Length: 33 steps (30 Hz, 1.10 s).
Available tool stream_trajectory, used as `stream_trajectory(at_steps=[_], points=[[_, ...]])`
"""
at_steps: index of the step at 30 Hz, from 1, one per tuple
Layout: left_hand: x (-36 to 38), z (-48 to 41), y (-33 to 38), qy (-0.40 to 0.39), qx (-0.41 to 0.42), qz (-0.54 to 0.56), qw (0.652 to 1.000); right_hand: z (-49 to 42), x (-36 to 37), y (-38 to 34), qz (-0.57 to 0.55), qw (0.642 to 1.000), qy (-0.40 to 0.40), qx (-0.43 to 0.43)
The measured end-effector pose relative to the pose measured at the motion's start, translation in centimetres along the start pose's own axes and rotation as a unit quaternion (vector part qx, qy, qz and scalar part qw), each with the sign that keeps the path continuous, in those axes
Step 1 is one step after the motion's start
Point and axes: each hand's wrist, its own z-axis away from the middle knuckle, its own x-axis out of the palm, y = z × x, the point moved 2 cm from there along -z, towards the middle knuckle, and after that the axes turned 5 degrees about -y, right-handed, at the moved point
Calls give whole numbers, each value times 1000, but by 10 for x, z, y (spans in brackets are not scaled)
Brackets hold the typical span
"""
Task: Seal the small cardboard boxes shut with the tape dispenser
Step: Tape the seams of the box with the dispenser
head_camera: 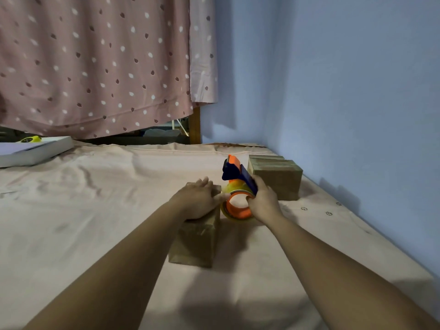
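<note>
While the left hand (198,198) presses flat on the near box (195,241), the right hand (263,202) grips the tape dispenser (238,173). Behind it: the far box (277,178).

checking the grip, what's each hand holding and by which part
The right hand grips the tape dispenser by its blue handle; the left hand only presses flat on the box.
</note>
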Motion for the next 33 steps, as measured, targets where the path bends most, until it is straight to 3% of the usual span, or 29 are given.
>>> stream_trajectory(at_steps=[5, 18, 28, 33], points=[[0, -5, -8, -43, -17, -22, 999, 3, -6, 1, -46, 999, -15, 23], [-3, 2, -3, -31, -20, 34, 999, 0, -26, 7, 77, 996, -26, -27], [-5, 8, 0, -15, -19, 70, 997, 10, -40, 18, 33, 998, -49, 10], [-5, 8, -3, -14, -18, 75, 997, 21, -53, 26, 150, 988, -34, -25]])
